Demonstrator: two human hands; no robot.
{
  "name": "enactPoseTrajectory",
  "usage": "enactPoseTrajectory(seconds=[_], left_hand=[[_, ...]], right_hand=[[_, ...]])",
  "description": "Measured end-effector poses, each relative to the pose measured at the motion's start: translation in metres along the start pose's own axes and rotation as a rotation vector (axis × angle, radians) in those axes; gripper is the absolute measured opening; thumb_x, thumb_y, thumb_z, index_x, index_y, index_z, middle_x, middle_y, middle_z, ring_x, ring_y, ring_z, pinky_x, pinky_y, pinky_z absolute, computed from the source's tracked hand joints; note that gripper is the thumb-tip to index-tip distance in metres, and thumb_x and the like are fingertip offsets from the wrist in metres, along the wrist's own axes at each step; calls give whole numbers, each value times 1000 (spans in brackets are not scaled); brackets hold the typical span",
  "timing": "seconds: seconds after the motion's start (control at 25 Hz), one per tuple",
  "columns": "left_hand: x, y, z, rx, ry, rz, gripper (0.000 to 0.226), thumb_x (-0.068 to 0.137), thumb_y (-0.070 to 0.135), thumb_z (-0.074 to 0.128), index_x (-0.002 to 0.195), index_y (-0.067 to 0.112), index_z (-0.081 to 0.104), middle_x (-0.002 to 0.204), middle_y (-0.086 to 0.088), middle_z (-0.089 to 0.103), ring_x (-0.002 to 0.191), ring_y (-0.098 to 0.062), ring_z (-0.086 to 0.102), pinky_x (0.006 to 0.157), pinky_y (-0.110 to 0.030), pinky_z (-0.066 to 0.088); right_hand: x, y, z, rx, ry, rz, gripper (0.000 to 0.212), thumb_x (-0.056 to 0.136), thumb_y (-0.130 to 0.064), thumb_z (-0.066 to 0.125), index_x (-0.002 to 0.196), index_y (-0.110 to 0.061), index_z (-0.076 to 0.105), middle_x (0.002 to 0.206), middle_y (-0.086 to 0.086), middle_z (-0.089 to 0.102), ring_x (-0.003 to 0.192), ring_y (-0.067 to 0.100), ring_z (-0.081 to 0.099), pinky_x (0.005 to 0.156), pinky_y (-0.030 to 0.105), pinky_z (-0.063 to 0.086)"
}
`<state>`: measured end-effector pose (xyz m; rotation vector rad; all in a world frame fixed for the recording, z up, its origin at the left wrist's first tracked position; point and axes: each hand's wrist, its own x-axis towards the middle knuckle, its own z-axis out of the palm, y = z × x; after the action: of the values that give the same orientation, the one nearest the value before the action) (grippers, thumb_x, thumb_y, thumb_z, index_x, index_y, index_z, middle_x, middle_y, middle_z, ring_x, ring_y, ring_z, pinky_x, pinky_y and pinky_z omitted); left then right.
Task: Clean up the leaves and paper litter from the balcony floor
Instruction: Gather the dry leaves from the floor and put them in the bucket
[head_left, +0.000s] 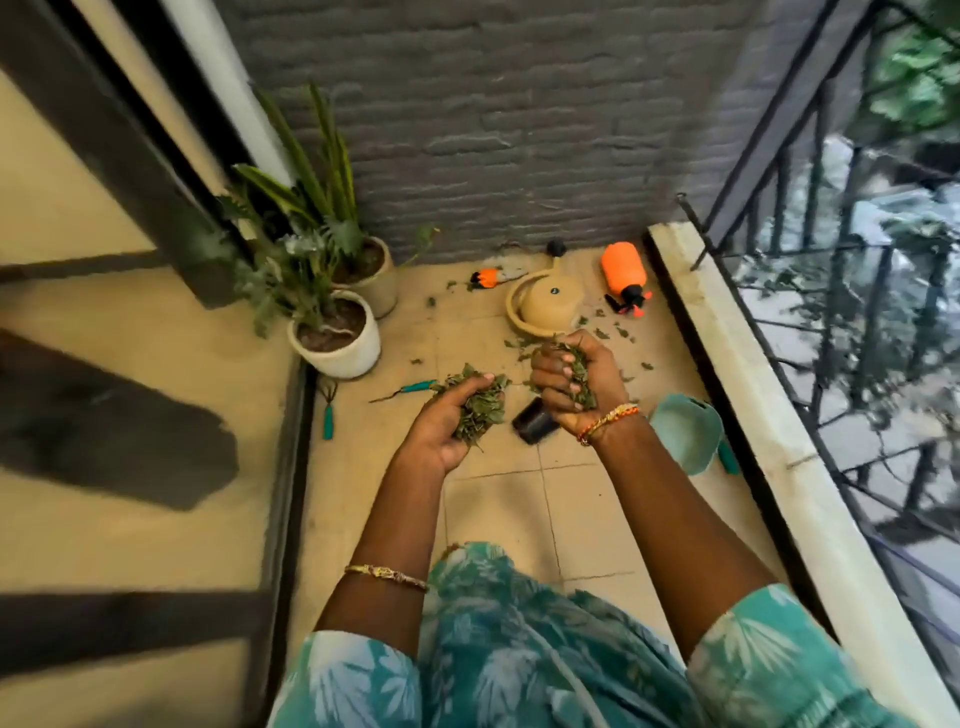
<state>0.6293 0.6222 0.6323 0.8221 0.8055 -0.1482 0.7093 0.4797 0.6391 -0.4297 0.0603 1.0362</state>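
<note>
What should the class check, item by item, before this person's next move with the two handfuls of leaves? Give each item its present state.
1. Left hand holds its leaves securely: ok, fingers curled round the bunch.
2. Right hand holds its leaves securely: ok, gripped in a fist.
3. A bin or bag to drop them in is in sight: cannot tell; only a teal container lies by the ledge, its purpose unclear.
4. Floor free of leaves: not ok, scattered leaves remain near the overturned beige pot.
5. Paper litter collected: cannot tell, none identifiable.
</note>
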Motion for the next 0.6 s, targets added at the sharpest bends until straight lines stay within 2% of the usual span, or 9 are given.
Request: enactPoseTrajectory(seconds=[0.12,0.2,0.28,0.36,0.48,0.6], left_hand=[[-45,-45,-13,-188,129,100,6,91,10,60,87,7,65,63,-4,69,51,-9,65,46,-18,51],[-76,-81,-17,-277,193,132,9,91,10,60,85,7,65,61,-3,69,50,-9,65,45,-18,50],[-110,-117,-25,-333,267,149,10,92,10,60,84,8,66,62,-3,70,51,-8,66,45,-18,51],[-142,-150,-35,-372,335,187,8,91,10,61,85,7,67,65,-3,71,53,-9,66,47,-18,52],[-189,-204,-60,-466,482,232,6,88,10,64,86,6,68,67,-3,72,53,-10,66,48,-19,52],[-235,-269,-87,-576,621,256,7,85,11,69,89,6,69,73,-6,72,57,-12,67,52,-21,55]], right_hand=[[-25,20,1,-99,-48,193,40,50,-14,82,48,-16,41,43,-4,33,30,5,24,22,11,22],[-47,37,6,-187,4,265,36,56,-17,74,46,-17,39,43,-5,33,28,5,28,23,11,20],[-75,62,13,-268,128,323,34,75,-22,55,46,-16,37,49,-3,41,29,4,29,23,11,16],[-98,89,18,-307,165,378,43,92,-24,37,49,-16,37,53,-1,46,28,3,28,22,12,16],[-126,138,19,-386,130,501,37,95,-23,33,58,-20,36,44,-8,37,27,2,25,22,12,16],[-165,192,12,-480,86,636,42,94,-19,33,52,-20,38,40,-8,31,27,2,23,24,12,15]])
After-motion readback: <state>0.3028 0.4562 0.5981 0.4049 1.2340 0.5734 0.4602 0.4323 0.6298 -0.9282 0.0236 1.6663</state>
